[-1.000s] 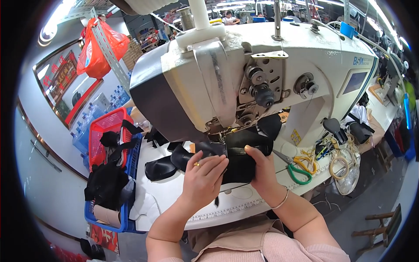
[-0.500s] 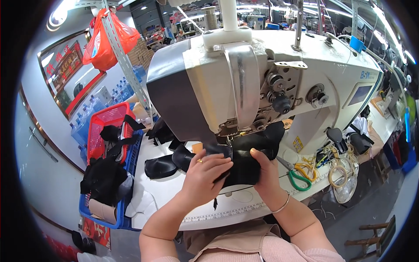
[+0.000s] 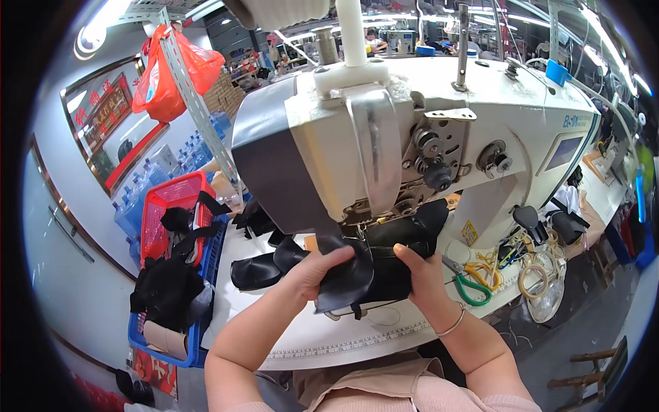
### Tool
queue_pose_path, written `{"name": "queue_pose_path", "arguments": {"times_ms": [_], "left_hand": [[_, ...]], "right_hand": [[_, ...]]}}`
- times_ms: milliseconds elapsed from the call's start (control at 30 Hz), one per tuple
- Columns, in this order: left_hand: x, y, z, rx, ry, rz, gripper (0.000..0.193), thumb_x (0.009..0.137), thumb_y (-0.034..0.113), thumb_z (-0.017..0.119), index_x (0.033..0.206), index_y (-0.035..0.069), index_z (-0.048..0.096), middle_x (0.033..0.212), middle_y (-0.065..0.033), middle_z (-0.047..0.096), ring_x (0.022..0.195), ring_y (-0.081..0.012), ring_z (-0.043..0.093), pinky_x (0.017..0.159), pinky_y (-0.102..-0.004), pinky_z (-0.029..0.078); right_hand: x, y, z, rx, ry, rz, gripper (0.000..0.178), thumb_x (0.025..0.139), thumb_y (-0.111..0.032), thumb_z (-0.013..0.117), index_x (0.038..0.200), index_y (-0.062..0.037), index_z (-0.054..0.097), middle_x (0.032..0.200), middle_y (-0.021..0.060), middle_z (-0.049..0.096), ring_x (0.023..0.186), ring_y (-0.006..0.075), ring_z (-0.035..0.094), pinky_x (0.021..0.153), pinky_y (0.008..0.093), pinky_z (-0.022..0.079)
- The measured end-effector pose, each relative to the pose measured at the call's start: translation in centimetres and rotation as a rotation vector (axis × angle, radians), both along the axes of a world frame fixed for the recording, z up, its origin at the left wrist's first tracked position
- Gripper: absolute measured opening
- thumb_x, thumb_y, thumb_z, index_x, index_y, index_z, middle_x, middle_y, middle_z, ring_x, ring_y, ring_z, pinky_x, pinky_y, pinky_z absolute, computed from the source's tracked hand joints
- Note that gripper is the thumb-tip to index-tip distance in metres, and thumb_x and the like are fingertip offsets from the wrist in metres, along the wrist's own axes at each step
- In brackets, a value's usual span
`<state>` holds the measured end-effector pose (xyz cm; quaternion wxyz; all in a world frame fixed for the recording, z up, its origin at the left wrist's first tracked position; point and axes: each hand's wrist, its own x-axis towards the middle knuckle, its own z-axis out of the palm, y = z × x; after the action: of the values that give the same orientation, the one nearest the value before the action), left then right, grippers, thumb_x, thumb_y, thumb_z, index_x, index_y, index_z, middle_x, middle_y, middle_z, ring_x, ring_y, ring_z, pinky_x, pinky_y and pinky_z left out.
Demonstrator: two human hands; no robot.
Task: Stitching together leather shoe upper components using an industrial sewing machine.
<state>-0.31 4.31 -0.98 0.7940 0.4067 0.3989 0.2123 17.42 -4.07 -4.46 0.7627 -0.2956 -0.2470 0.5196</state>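
Observation:
Black leather pieces [image 3: 395,271] lie under the needle area of a large white sewing machine [image 3: 322,151]. My left hand [image 3: 318,269] grips a curved flap of the leather at its left side, thumb on top and fingers hidden beneath. With the thumb over its surface, my right hand [image 3: 420,271] holds the right edge of the same work, its other fingers mostly out of sight behind it. The seam between the two parts runs toward the presser foot [image 3: 362,230]. More rounded black leather pieces [image 3: 257,272] rest on the table left of my left hand.
Green-handled scissors [image 3: 472,288] and yellow-handled scissors [image 3: 486,273] lie right of my right hand, near tape rings [image 3: 533,280]. At the left stand a blue crate [image 3: 195,336] and a red basket [image 3: 154,206] with black material. A ruler strip [image 3: 384,343] follows the table's front edge.
My left hand has gone from lying flat over the leather to gripping its flap, which is now lifted and turned toward me. My right hand keeps its hold, slightly lower in view.

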Motion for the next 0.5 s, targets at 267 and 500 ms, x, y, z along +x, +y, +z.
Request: {"name": "queue_pose_path", "arguments": {"times_ms": [267, 500], "left_hand": [[0.2, 0.1, 4.4, 0.277, 0.183, -0.072, 0.034, 0.076, 0.000, 0.064, 0.109, -0.001, 0.054, 0.097, -0.0106, 0.062, 0.083, -0.0198, 0.062, 0.077, -0.0316, 0.052], [1.3, -0.7, 2.6, 0.236, 0.099, 0.084, 0.029, 0.077, 0.010, 0.064, 0.104, 0.000, 0.057, 0.092, -0.0105, 0.063, 0.080, -0.0206, 0.064, 0.076, -0.0334, 0.053]], "right_hand": [[0.7, 0.2, -0.3, -0.030, -0.085, -0.008, 0.015, 0.078, -0.004, 0.063, 0.093, 0.0009, 0.061, 0.087, 0.0049, 0.063, 0.074, 0.0115, 0.059, 0.067, 0.0254, 0.049], [-0.1, 0.2, 0.5, -0.050, -0.056, -0.034, 0.013, 0.078, -0.003, 0.063, 0.090, -0.0005, 0.061, 0.085, 0.0032, 0.061, 0.073, 0.0108, 0.059, 0.067, 0.0248, 0.048]]}}
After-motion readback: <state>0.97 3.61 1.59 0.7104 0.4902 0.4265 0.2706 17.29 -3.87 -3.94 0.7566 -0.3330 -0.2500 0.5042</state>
